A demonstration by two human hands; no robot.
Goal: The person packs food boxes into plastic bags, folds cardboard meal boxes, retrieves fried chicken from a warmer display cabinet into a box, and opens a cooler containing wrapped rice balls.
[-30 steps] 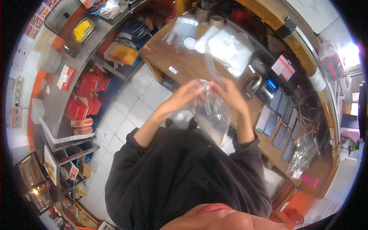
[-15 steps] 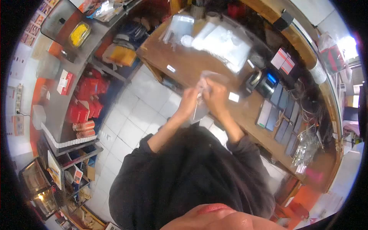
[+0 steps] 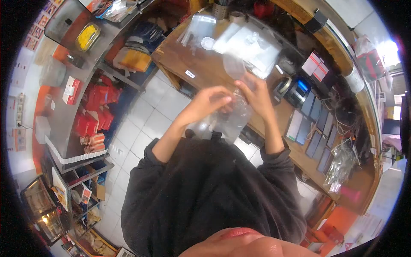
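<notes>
My right hand [image 3: 256, 93] pinches the gathered neck of a clear plastic bag [image 3: 239, 118] between thumb and fingers. The bag's loose top [image 3: 233, 65] flares out above the pinch, and its body hangs below, in front of my dark top. What is inside the bag is too blurred to name. My left hand [image 3: 207, 105] is just left of the neck, its fingers bent and the thumb apart from them. No object shows clearly in it. Both hands are above the near edge of the brown wooden table [image 3: 205, 70].
A pile of clear plastic bags [image 3: 252, 47] lies at the table's back beside a tape roll [image 3: 237, 17]. To the right are a device with a blue screen [image 3: 302, 87] and several flat dark slabs [image 3: 316, 109]. Shelves with red packets [image 3: 100, 96] stand left.
My hands were close together at the bag's neck, with a thin white strand hanging down. Now the left has drawn away leftward, the right has shifted slightly right, and the bag shows more fully.
</notes>
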